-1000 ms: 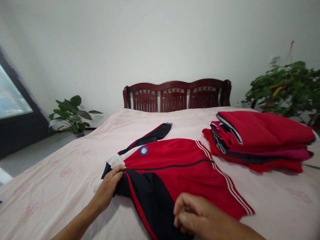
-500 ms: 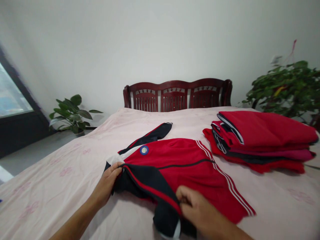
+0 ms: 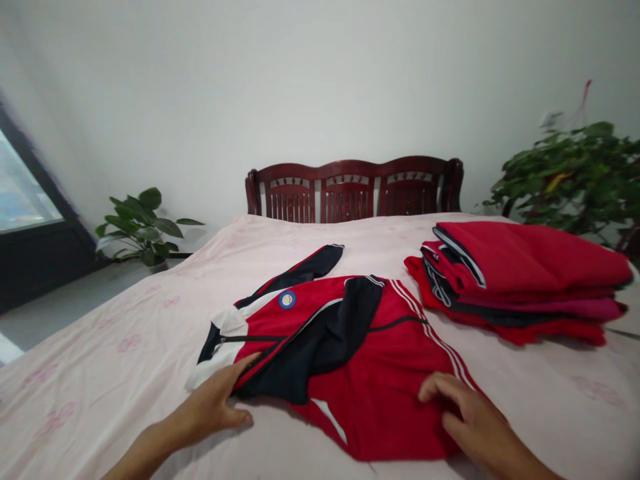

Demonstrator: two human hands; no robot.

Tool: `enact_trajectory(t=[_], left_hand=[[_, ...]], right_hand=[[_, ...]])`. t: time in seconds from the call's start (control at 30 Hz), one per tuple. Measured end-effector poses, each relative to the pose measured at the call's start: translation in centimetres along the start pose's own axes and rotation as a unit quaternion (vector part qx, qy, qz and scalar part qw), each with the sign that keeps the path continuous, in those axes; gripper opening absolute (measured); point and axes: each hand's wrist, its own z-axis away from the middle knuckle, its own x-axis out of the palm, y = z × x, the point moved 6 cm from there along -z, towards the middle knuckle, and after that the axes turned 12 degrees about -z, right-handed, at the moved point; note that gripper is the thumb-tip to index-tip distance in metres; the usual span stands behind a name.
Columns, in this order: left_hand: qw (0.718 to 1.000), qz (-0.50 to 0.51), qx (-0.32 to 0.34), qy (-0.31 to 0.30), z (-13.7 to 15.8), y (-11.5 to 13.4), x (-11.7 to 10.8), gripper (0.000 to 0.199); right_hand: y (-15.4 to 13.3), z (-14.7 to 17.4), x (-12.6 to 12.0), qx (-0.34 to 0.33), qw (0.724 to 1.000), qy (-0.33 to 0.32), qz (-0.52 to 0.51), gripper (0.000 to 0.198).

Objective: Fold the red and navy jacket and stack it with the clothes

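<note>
Both hands flat, no grip: left hand (image 3: 213, 407) and right hand (image 3: 467, 417) press jacket (image 3: 360, 353) on bed (image 3: 100, 360). Fabric likely soft, light (slides easily); take hold at hem corners.

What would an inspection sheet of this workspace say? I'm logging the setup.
Surface: bed with a pale pink sheet.
Job's things: red and navy jacket lying flat, one navy sleeve folded across its front.
Clutter: stack of folded red clothes to the right.
Hands: left hand flat at the jacket's collar edge; right hand pressing its lower hem.
Cables: nothing seen.
Surroundings: wooden headboard, two potted plants, white wall.
</note>
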Motion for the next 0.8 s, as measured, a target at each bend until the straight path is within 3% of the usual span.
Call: enact_trajectory(t=[0.07, 0.17, 0.33, 0.47, 0.6, 0.8], left_hand=[[0.999, -0.047, -0.005, 0.021, 0.2, -0.3, 0.3, 0.081], [0.995, -0.072, -0.028, 0.056, -0.4, -0.6, 0.4, 0.070], [0.995, -0.029, -0.054, 0.079, -1.1, -0.2, -1.7, 0.044], [0.997, -0.008, -0.047, 0.061, 0.2, -0.5, -3.7, 0.034], [0.999, -0.011, -0.030, 0.001, 2.1, -2.0, -2.7, 0.032], [0.997, -0.031, -0.015, -0.066, 3.3, -2.8, -1.3, 0.041]], right_hand=[[-0.2, 2.1, 0.5, -0.063, 0.992, -0.049, 0.101, 0.049], [-0.2, 3.3, 0.7, -0.129, 0.974, -0.043, 0.183, 0.059], [-0.6, 1.7, 1.2, -0.168, 0.962, -0.019, 0.216, 0.043], [-1.5, 1.2, -0.3, -0.195, 0.955, 0.018, 0.221, 0.031], [-1.0, 2.2, -1.6, -0.155, 0.967, -0.007, 0.204, 0.033], [0.4, 3.4, 0.6, -0.004, 0.973, -0.110, 0.203, 0.036]])
